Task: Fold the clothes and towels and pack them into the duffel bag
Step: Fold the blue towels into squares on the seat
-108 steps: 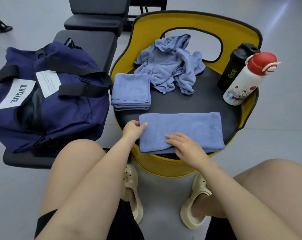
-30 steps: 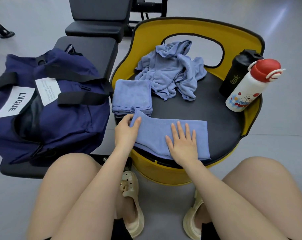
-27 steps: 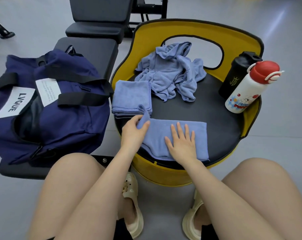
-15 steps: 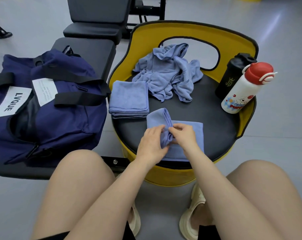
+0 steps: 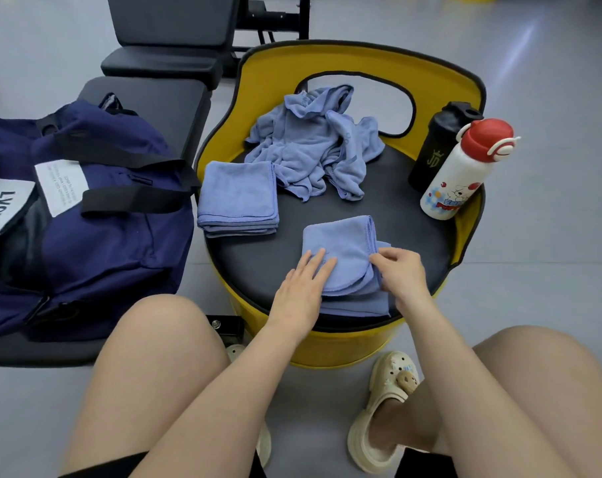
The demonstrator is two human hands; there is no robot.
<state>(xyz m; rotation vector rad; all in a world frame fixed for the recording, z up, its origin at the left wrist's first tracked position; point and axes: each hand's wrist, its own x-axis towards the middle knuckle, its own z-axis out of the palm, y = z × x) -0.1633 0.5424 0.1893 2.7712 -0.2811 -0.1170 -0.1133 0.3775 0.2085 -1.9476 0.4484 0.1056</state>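
A blue towel [image 5: 347,250], folded over into a small square, lies at the front of the black seat of a yellow chair [image 5: 361,56]. My left hand [image 5: 303,288] lies flat on the towel's left part with straight fingers. My right hand [image 5: 401,274] pinches the towel's right edge with curled fingers. A neatly folded blue towel stack [image 5: 239,196] sits at the seat's left. Behind it lies a crumpled heap of blue cloth [image 5: 313,143]. The navy duffel bag [image 5: 85,215] rests on a black bench to the left, its opening dark on the left side.
A black shaker bottle [image 5: 437,143] and a white bottle with a red cap [image 5: 465,170] stand at the seat's right rim. Black padded benches [image 5: 168,32] stand behind the bag. My knees and beige clogs [image 5: 385,408] are below, on grey floor.
The long towel was folded in half: my left hand carried its left end over to the right. Now that hand lies flat on the fold and my right hand pinches the right edge.
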